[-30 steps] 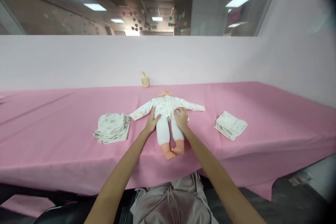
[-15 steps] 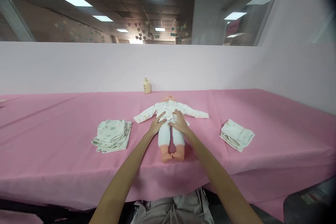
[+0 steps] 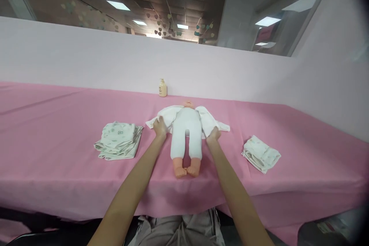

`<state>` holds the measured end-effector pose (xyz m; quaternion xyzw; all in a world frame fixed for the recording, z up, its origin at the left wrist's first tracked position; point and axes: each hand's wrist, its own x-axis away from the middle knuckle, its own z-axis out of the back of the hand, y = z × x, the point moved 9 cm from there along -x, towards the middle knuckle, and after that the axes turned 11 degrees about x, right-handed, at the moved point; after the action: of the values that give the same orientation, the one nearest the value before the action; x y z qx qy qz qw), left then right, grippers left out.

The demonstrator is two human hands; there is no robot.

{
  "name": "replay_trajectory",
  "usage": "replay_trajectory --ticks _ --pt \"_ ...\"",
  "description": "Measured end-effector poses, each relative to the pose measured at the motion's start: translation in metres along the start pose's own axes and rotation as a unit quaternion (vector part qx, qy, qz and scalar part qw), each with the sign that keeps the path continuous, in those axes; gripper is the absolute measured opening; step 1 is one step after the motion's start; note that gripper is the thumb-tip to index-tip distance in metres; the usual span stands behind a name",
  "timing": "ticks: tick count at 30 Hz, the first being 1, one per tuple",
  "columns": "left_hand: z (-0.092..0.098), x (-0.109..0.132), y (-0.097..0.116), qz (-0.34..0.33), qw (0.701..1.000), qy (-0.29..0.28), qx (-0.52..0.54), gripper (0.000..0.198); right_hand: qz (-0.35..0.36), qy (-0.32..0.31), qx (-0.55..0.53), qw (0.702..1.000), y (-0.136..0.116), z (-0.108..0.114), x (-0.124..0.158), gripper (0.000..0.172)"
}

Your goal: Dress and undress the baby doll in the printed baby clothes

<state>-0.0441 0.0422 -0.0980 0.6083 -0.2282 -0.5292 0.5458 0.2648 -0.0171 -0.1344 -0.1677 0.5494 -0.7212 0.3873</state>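
Observation:
A baby doll (image 3: 186, 138) with a white cloth body lies on its back, its bare feet toward me. Under and beside its torso a white baby jacket (image 3: 206, 119) is spread open at the front, with the sleeves out to both sides. My left hand (image 3: 160, 127) is closed on the jacket's left front panel and holds it out to the side. On the other side, my right hand (image 3: 213, 134) pinches the lower edge of the right panel. The doll's head is mostly hidden beyond the chest; only the chin area shows.
Folded printed baby clothes (image 3: 119, 140) lie in a stack on the left. A smaller folded cloth (image 3: 261, 153) lies on the right. A pump bottle (image 3: 163, 88) stands against the white wall (image 3: 115, 61). Pink cloth (image 3: 63, 153) covers the table, and its front edge is close to me.
Both hands have moved apart from the doll's belly. The jacket's front panels, closed over the torso before, are now opened out to each side. The camera view has tilted.

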Motion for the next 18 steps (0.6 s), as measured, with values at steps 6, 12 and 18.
replay_trajectory --ticks 6,12,18 --pt "0.034 0.006 -0.009 -0.013 0.994 0.108 -0.008 0.045 -0.136 0.145 -0.028 0.980 0.030 0.037 -0.005 0.038" --pt "-0.011 0.031 0.033 -0.144 0.986 -0.081 -0.007 0.019 -0.004 0.202 0.014 0.979 -0.011 0.054 0.009 0.058" --pt "-0.029 0.030 0.012 -0.103 0.975 -0.174 -0.092 0.025 0.169 0.050 0.087 0.981 -0.043 0.015 0.024 0.031"
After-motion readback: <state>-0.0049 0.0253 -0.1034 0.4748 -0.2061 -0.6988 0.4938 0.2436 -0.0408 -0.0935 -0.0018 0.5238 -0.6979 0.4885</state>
